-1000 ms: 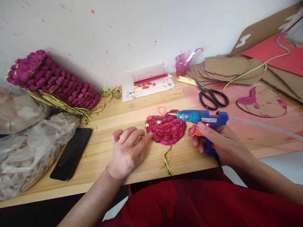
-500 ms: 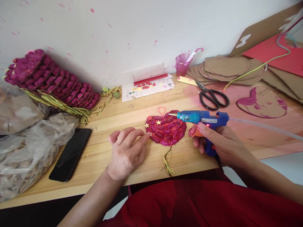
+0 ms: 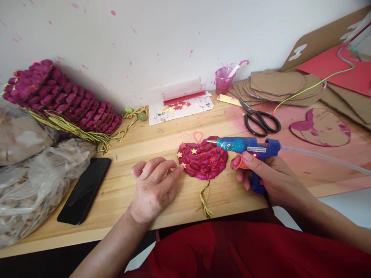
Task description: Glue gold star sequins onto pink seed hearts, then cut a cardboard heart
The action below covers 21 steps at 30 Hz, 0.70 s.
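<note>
A heart-shaped piece covered in magenta peanut-like lumps (image 3: 204, 162) lies flat on the wooden table. An orange loop tops it, and a yellow-green string tassel (image 3: 204, 200) hangs from its lower tip. Several small stars dot its left side, one red (image 3: 182, 145) and others pale yellow. My left hand (image 3: 153, 187) rests at the left edge, its fingers loosely bent and apart, with a fingertip against the lowest yellow star (image 3: 183, 165). In my right hand (image 3: 269, 173) is a blue hot glue gun (image 3: 240, 144), a finger on its orange trigger. The nozzle points left above the piece's upper lobe.
Black scissors (image 3: 261, 119), a painted cardboard heart (image 3: 321, 127) and cardboard shapes (image 3: 275, 83) lie right. Behind are a paper with loose stars (image 3: 181, 108) and a pink-stained cup (image 3: 223, 79). A phone (image 3: 84, 191), plastic bag (image 3: 43, 185) and stacked magenta pieces (image 3: 63, 92) are left.
My left fingertip has drawn back slightly, so more of the lowest yellow star shows. The glue gun stays nearly where it was in my right hand.
</note>
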{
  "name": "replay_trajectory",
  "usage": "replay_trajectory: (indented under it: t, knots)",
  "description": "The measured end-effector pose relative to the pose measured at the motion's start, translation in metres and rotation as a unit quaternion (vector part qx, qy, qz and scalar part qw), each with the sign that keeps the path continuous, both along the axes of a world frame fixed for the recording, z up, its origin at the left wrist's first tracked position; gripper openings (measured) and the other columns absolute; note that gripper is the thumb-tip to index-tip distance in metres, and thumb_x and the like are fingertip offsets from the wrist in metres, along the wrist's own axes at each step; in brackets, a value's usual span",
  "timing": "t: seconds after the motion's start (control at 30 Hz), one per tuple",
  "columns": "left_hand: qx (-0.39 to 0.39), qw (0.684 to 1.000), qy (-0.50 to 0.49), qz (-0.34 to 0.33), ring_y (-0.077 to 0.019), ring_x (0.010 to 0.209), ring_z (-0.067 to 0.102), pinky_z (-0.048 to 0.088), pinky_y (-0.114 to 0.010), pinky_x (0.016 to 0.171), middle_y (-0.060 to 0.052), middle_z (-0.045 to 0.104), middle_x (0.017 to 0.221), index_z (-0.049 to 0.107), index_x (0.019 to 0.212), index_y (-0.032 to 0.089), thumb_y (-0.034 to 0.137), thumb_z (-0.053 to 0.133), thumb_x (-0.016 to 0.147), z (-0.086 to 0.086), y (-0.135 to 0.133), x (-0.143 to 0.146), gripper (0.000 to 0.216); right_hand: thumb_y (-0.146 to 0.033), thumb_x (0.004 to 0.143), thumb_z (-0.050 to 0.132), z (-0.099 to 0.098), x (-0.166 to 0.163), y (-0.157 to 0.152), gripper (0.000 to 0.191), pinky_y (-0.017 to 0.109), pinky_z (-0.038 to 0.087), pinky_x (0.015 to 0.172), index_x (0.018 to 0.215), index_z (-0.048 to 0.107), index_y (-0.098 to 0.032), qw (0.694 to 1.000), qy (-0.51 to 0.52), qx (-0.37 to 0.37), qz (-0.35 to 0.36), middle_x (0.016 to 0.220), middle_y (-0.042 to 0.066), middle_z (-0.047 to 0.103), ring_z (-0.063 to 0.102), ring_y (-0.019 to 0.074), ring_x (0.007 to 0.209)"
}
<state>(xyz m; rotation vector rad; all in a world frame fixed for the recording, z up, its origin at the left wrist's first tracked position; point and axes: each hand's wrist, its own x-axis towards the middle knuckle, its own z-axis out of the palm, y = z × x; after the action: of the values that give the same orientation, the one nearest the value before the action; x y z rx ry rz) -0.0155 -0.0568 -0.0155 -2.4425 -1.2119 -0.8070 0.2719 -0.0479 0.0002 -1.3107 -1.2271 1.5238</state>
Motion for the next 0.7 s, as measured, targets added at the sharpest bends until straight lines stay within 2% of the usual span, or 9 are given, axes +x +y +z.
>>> replay_trajectory:
  t: [0.7]
  knots:
    - [-0.027, 1.000, -0.002, -0.014, -0.0201, 0.097, 0.060, 0.041, -0.039, 0.087, 0.000, 0.071, 0.095, 0.070, 0.102, 0.027, 0.008, 0.062, 0.085, 0.0023, -0.0006, 0.0014, 0.027, -0.054, 0.092, 0.058, -0.0015, 0.0007, -0.0009, 0.036, 0.021, 0.041, 0.045, 0.080, 0.067, -0.022, 1.000, 0.003, 0.006, 0.001, 0.063, -0.001, 0.065, 0.057, 0.0100, 0.048]
